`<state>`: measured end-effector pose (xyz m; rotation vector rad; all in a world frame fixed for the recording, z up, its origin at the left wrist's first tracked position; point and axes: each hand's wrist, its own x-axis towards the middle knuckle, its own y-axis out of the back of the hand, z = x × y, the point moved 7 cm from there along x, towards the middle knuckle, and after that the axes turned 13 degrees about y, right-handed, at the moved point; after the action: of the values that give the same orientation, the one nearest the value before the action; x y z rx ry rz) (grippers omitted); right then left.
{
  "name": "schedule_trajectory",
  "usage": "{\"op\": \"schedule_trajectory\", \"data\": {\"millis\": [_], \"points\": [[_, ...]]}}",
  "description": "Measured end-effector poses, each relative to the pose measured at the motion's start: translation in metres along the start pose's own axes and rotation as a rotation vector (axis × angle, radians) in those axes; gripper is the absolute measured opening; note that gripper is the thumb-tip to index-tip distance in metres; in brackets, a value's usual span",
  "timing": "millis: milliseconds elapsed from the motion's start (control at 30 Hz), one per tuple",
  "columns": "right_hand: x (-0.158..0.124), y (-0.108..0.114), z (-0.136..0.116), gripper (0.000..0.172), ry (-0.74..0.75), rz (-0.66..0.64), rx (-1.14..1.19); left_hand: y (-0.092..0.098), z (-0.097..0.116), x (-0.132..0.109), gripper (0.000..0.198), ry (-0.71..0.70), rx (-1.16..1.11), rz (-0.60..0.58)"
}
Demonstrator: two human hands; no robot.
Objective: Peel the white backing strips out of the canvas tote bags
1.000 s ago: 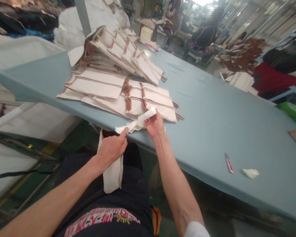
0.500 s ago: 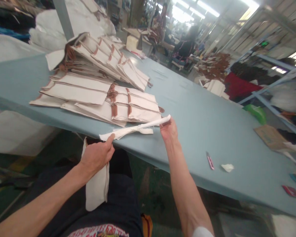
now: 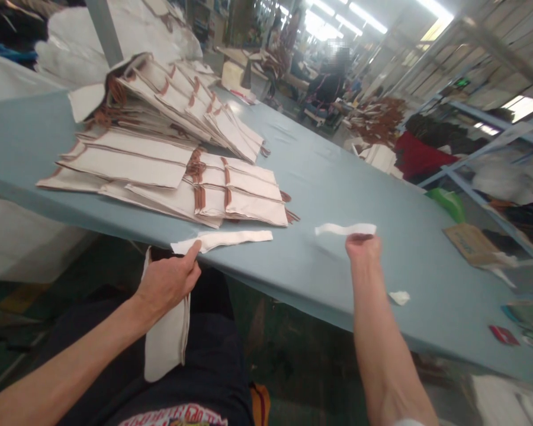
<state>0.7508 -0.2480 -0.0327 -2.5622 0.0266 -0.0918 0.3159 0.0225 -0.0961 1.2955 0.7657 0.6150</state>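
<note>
My left hand (image 3: 171,278) is closed at the table's front edge, gripping a cream fabric piece (image 3: 164,349) that hangs over my lap. Its index finger and thumb lie on the near end of white fabric strips (image 3: 237,238) on the tabletop. Farther right, my right hand (image 3: 364,247) is closed on a separate narrow white strip (image 3: 337,229), which trails leftward just over the table. The fingertips of that hand are partly hidden behind the wrist.
Stacked cream fabric pieces with brown edging (image 3: 133,160) cover the left of the blue-grey table (image 3: 311,177). A white scrap (image 3: 400,297) and a red item (image 3: 504,335) lie at the right. Metal shelving (image 3: 462,180) stands beyond, and a person (image 3: 326,89) sits in the background.
My right hand has moved right, carrying one white strip away from those under my left hand. My left hand stays in place. The pink cutter is now out of sight by my right forearm.
</note>
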Motion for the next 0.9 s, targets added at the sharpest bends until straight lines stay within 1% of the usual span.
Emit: {"op": "schedule_trajectory", "data": {"millis": [100,200,267,300,367,500,567,633,700,767,800,833,900], "points": [[-0.009,0.006,-0.020,0.038,-0.011,0.037,-0.035,0.001,-0.004,0.003,0.062,0.027,-0.055,0.008],[-0.038,-0.007,-0.028,0.019,-0.044,-0.026,-0.039,0.004,-0.012,0.009,0.061,0.066,-0.148,0.014],[-0.067,-0.022,-0.028,0.027,-0.080,-0.113,-0.033,0.007,-0.019,0.013,0.063,0.082,-0.217,0.015],[-0.084,-0.031,-0.027,0.030,-0.099,-0.161,-0.031,0.008,-0.023,0.013,0.065,0.088,-0.250,0.016],[-0.121,-0.048,-0.021,0.031,-0.134,-0.248,-0.037,0.009,-0.028,0.011,0.072,0.098,-0.313,0.026],[-0.204,-0.084,-0.001,0.033,-0.181,-0.418,-0.062,0.009,-0.038,-0.006,0.077,0.114,-0.448,0.065],[-0.249,-0.107,0.010,0.037,-0.195,-0.567,-0.060,0.006,-0.044,-0.017,0.077,0.134,-0.524,0.084],[-0.291,-0.127,0.023,0.044,-0.257,-0.668,-0.026,0.003,-0.051,-0.028,0.074,0.147,-0.608,0.096],[-0.328,-0.147,0.031,0.048,-0.324,-0.759,0.006,0.000,-0.056,-0.038,0.062,0.145,-0.699,0.098],[-0.359,-0.167,0.033,0.050,-0.375,-0.827,0.049,-0.006,-0.058,-0.050,0.044,0.134,-0.794,0.072],[-0.371,-0.176,0.032,0.050,-0.396,-0.852,0.074,-0.010,-0.056,-0.056,0.039,0.120,-0.845,0.037],[-0.382,-0.184,0.031,0.050,-0.415,-0.874,0.098,-0.014,-0.051,-0.062,0.039,0.099,-0.901,-0.014],[-0.399,-0.197,0.025,0.049,-0.447,-0.922,0.125,-0.023,-0.033,-0.075,0.042,0.022,-1.031,-0.167]]}}
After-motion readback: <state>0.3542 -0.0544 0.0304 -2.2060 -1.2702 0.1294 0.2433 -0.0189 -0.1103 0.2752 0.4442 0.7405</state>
